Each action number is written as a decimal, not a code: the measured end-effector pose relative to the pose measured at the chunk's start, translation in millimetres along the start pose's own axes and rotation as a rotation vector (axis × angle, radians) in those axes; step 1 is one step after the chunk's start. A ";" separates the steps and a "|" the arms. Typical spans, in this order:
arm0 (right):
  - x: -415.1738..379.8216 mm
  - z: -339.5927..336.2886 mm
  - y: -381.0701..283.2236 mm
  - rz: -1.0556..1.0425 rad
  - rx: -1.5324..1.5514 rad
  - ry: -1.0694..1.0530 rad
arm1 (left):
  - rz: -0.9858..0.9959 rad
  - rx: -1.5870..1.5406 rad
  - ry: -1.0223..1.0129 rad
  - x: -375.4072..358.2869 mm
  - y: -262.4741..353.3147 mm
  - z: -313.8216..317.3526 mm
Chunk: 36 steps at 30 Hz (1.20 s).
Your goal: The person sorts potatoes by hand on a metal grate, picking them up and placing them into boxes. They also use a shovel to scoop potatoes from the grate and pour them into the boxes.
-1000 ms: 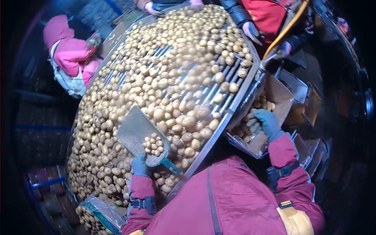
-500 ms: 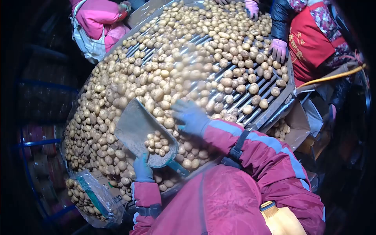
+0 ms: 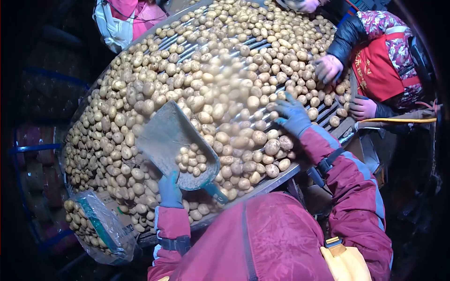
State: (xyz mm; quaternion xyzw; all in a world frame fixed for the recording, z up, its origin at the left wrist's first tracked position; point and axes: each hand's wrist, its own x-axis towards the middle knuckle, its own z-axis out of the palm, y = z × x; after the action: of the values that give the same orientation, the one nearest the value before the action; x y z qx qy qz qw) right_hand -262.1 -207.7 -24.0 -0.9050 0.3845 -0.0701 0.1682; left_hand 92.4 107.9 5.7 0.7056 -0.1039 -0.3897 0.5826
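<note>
A grey scoop with a teal handle lies tilted on the heap of potatoes, a cluster of small potatoes inside it. My left hand, in a blue glove, grips the scoop's near left edge; some of its fingers are hidden. Out over the metal rollers, my gloved right hand is open. Its spread fingers reach among potatoes and hold nothing that I can make out.
At the right, a person in a red apron has one hand on the potatoes and another at the table edge. A second person stands top left. A plastic-lined box of potatoes sits lower left.
My right hand has moved right and away from me, from beside the scoop to the rollers. My left hand stays at the scoop. The co-worker's hand at the right has shifted left and down.
</note>
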 end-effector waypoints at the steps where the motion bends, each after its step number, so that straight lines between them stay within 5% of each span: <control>1: -1.2 7.8 17.2 0.028 0.030 0.081 | -0.020 -0.020 -0.003 0.3 0.5 -0.2; 5: 0.1 -3.1 13.5 0.328 0.196 0.287 | -0.035 0.000 0.015 0.4 4.7 -0.9; 10: -17.7 7.2 -91.7 0.068 0.520 0.290 | -0.027 0.009 0.015 2.4 -0.4 -4.8; 12: -22.0 16.0 -121.4 -0.099 0.425 0.112 | -0.027 0.019 0.021 1.5 0.7 -2.1; 14: -24.6 23.0 -134.8 -0.212 0.389 0.208 | -0.040 -0.009 0.019 -2.7 4.0 1.9; 18: -29.4 25.2 -104.4 -0.298 0.312 0.070 | -0.057 -0.068 0.045 -7.4 1.3 4.6; 24: -22.7 22.6 -48.7 -0.251 0.153 0.157 | -0.035 -0.008 0.037 -11.6 -2.4 -2.8; 29: -5.8 5.3 -13.3 -0.028 0.154 0.265 | -0.046 -0.029 0.053 -20.8 4.2 2.2; 32: -5.5 15.8 -13.8 0.087 0.199 0.333 | -0.043 -0.033 0.043 -25.8 3.8 -4.1; 36: -10.9 32.3 -93.9 0.055 0.431 0.289 | -0.024 0.005 0.030 -27.7 -4.6 -11.9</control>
State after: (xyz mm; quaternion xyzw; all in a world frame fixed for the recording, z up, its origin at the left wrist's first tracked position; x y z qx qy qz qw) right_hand -198.3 -130.9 -20.5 -0.8180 0.4051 -0.2746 0.3023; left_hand 80.3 134.7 13.7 0.7139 -0.0875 -0.3860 0.5777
